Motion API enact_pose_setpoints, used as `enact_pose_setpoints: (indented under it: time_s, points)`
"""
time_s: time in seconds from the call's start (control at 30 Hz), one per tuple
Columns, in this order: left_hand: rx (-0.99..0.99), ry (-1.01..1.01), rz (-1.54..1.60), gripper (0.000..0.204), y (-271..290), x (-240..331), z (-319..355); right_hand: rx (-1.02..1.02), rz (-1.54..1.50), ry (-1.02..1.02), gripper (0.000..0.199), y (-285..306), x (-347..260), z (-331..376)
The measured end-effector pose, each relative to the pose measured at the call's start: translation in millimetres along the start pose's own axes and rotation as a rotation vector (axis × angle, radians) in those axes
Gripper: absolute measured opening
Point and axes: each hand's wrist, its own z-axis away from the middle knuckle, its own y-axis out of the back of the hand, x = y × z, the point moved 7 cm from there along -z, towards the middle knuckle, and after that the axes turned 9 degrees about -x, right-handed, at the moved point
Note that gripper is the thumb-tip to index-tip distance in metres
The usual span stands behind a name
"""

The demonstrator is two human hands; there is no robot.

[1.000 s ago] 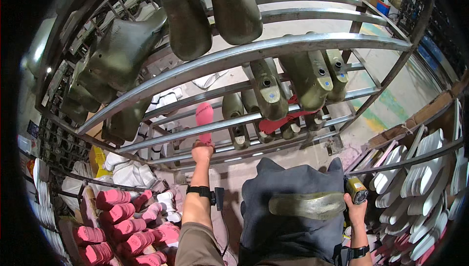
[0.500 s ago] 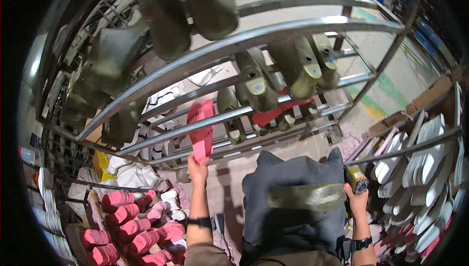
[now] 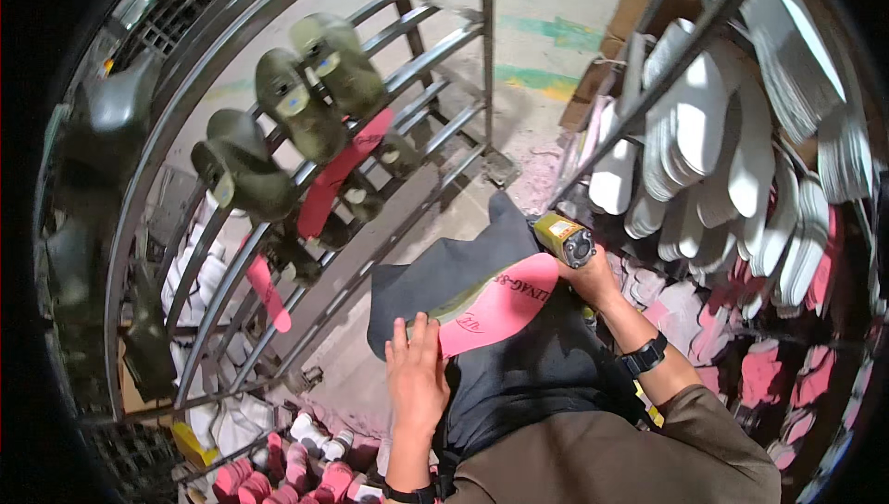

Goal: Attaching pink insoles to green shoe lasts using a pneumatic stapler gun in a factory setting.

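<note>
An olive-green shoe last [image 3: 451, 305] lies across the dark grey apron [image 3: 491, 384] on my lap. Over it rests a pink insole [image 3: 505, 305] with dark print, covering most of its upper face. My left hand [image 3: 417, 379] lies with fingers stretched flat across the left end of the last, touching the insole's edge; its thumb is largely hidden. Close by the insole's other end, my right hand [image 3: 593, 277] is closed around a yellow tool [image 3: 563, 237] with a dark, bolted round cap, which looks like an air stapler. The tool's lower part is out of sight.
On the left, a metal rack [image 3: 139, 217] carries several green lasts [image 3: 306, 101], with pink insoles [image 3: 344, 175] among them. Bundled white insoles [image 3: 690, 106] hang at the right, above pink ones [image 3: 759, 374]. Pink bundles [image 3: 315, 476] sit low at the left.
My left hand has brought the pink insole from beside the rack onto the last on my lap, and its fingers have flattened. The view has turned right; the right hand still holds the tool.
</note>
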Motion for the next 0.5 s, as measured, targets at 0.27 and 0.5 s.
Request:
enact_pose_setpoints:
  time_s: [0.27, 0.5]
  points:
    - [-0.145, -0.036, -0.066, 0.061, -3, 4, -8, -0.05, -0.189, 0.143, 0.035, 15, 15, 28]
    - [-0.074, -0.028, -0.092, 0.063, -4, 10, -10, -0.175, -0.241, -0.032, 0.037, 1, 27, 25]
